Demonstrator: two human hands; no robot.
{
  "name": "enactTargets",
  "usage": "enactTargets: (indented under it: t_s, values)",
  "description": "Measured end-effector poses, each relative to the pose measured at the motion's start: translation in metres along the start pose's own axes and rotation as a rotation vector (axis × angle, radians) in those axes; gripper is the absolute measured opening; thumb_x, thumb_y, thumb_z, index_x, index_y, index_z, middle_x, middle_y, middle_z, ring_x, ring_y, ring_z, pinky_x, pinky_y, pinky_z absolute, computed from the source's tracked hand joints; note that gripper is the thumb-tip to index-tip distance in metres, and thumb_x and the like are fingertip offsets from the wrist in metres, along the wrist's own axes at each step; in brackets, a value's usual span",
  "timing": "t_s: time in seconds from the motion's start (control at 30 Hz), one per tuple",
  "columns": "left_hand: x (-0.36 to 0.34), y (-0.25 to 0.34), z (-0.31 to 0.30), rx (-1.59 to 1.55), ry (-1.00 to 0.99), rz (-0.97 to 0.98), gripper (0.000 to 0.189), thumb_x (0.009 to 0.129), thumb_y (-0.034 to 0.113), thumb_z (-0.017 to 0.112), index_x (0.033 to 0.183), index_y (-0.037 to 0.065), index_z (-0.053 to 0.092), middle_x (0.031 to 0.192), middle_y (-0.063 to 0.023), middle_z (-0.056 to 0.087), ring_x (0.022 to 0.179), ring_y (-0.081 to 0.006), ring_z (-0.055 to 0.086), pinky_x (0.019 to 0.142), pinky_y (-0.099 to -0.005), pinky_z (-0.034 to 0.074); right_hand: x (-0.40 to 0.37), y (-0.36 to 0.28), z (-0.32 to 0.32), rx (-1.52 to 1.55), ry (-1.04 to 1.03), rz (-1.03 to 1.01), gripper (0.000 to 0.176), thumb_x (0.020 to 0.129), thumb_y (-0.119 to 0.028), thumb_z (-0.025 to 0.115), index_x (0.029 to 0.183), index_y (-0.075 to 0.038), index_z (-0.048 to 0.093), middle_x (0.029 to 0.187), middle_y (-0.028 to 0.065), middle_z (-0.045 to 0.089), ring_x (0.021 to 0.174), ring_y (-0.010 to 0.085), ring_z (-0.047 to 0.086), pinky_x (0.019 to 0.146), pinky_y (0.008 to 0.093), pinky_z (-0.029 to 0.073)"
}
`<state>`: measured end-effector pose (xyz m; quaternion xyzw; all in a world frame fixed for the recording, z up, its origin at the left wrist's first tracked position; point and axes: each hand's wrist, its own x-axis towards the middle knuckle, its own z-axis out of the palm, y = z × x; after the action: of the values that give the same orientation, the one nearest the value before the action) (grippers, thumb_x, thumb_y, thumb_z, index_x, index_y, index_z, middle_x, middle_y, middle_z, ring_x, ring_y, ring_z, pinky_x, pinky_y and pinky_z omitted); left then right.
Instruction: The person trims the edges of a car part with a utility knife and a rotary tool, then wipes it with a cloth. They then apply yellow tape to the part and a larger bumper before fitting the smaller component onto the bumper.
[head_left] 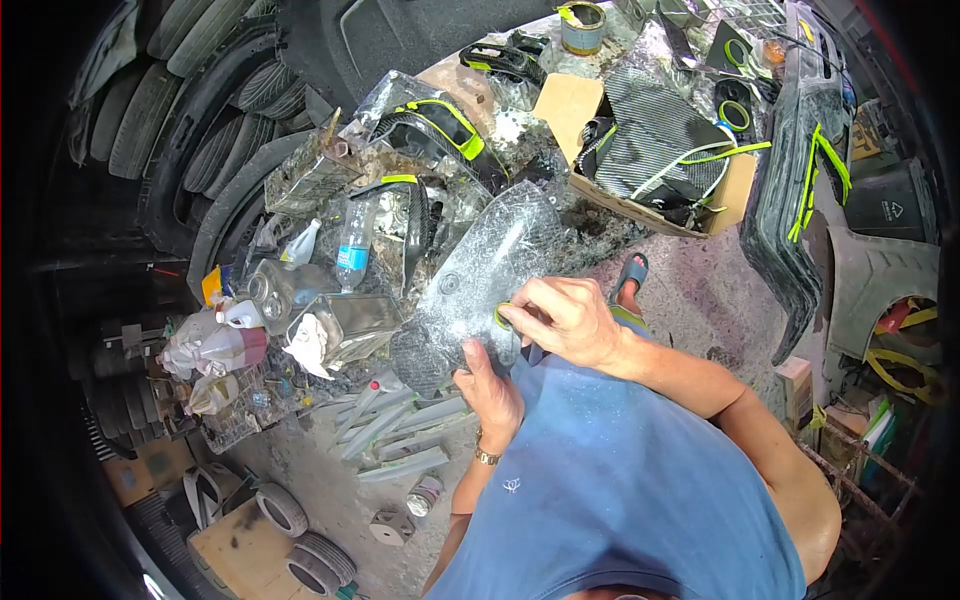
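Observation:
A dusty grey panel (pixel 500 250) with a faint woven pattern and a round mark lies tilted in front of my body, its near edge close to my blue shirt. My left hand (pixel 490 392) grips its near edge, thumb up along the surface and fingers mostly hidden; a watch is on that wrist. Bent over the panel's right side, my right hand (pixel 570 318) pinches a small yellow-green roll of tape (pixel 502 316) between thumb and fingers. The tape is right at the panel's surface and partly covered by the fingers.
Carbon-look parts with yellow-green tape (pixel 460 135) clutter the bench beyond. A cardboard box (pixel 640 205) holds a woven black sheet. Left are a water bottle (pixel 353 250) and jugs (pixel 230 350). Bumper pieces (pixel 780 220) stand right; tyres (pixel 145 120) line the left wall.

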<state>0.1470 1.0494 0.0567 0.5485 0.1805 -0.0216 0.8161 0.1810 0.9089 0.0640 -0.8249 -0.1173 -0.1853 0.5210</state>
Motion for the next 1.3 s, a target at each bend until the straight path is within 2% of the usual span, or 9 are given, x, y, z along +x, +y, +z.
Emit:
enactTargets:
  t_s: [0.27,0.4,0.47,0.5,0.6,0.83,1.0,1.13,1.3]
  values:
    - [-0.002,0.003,0.003,-0.02,-0.012,0.103,0.048,0.095,0.039,0.051,0.113,-0.006,0.054,0.111,-0.0118,0.06,0.099,-0.0183,0.059,0.087,-0.0344,0.047,0.004,-0.005,-0.006,0.098,-0.171,0.276,0.022,0.083,-0.011,0.069,0.071,-0.004,0.052,0.059,0.007,0.063,0.051,0.0163,0.065,0.042,0.0253,0.046]
    - [0.003,0.003,0.0,-0.04,-0.002,0.075,0.049,0.095,0.04,0.05,0.114,-0.005,0.053,0.112,-0.0121,0.06,0.1,-0.0187,0.059,0.088,-0.0344,0.047,0.003,-0.006,-0.012,0.158,-0.185,0.332,0.016,0.082,-0.01,0.069,0.076,-0.003,0.055,0.061,0.0074,0.064,0.052,0.0161,0.064,0.045,0.0263,0.047]
    - [0.007,0.005,-0.003,-0.063,-0.096,0.035,0.05,0.095,0.042,0.049,0.118,-0.003,0.051,0.116,-0.0116,0.058,0.104,-0.0188,0.057,0.09,-0.034,0.045,-0.002,-0.006,-0.018,0.074,-0.074,0.076,0.016,0.08,-0.015,0.068,0.091,-0.006,0.062,0.064,0.0047,0.062,0.055,0.0196,0.064,0.048,0.0327,0.048]
    - [0.007,0.007,0.001,-0.065,-0.093,0.039,0.05,0.095,0.042,0.049,0.118,-0.003,0.051,0.116,-0.0116,0.058,0.104,-0.0188,0.057,0.09,-0.034,0.045,-0.005,-0.005,-0.019,0.076,-0.078,0.072,0.016,0.08,-0.015,0.068,0.091,-0.006,0.062,0.064,0.0047,0.062,0.055,0.0196,0.064,0.048,0.0327,0.048]
    - [0.007,0.013,0.012,-0.123,-0.005,0.058,0.05,0.096,0.042,0.048,0.12,-0.002,0.051,0.12,-0.0109,0.056,0.108,-0.019,0.055,0.093,-0.0341,0.044,-0.011,0.0,-0.015,-0.17,-0.151,-0.186,0.043,0.073,-0.009,0.064,0.116,-0.009,0.061,0.064,0.0021,0.051,0.052,0.0195,0.056,0.049,0.0329,0.048]
    - [0.006,0.012,0.013,-0.162,0.001,0.019,0.05,0.096,0.04,0.049,0.122,-0.002,0.049,0.121,-0.0103,0.056,0.11,-0.0193,0.054,0.095,-0.0343,0.043,-0.005,-0.004,-0.012,-0.196,-0.207,-0.16,0.039,0.075,-0.008,0.063,0.114,-0.01,0.061,0.066,0.003,0.053,0.054,0.0194,0.057,0.05,0.0322,0.048]
    - [0.004,0.007,0.006,-0.074,0.023,0.052,0.05,0.095,0.04,0.05,0.119,-0.004,0.051,0.118,-0.0108,0.057,0.107,-0.0179,0.055,0.093,-0.0331,0.044,-0.006,-0.013,-0.015,0.217,-0.158,0.142,0.022,0.08,-0.011,0.066,0.102,-0.006,0.064,0.075,0.0077,0.061,0.061,0.0212,0.062,0.052,0.0313,0.049]
    - [0.001,0.005,0.003,-0.056,-0.022,0.069,0.049,0.095,0.04,0.051,0.114,-0.004,0.054,0.112,-0.0097,0.059,0.102,-0.0158,0.056,0.089,-0.0321,0.045,-0.002,-0.021,-0.016,0.204,-0.235,0.162,0.017,0.081,-0.014,0.068,0.095,-0.005,0.065,0.076,0.0088,0.062,0.062,0.0227,0.062,0.054,0.0322,0.049]
    - [-0.001,0.004,-0.002,-0.062,-0.037,0.073,0.048,0.094,0.04,0.053,0.112,-0.005,0.055,0.111,-0.0096,0.06,0.101,-0.0157,0.057,0.089,-0.0322,0.045,-0.006,-0.011,-0.005,0.182,-0.128,0.041,0.012,0.08,-0.006,0.069,0.09,-0.001,0.065,0.075,0.0087,0.065,0.063,0.0195,0.064,0.054,0.0287,0.049]
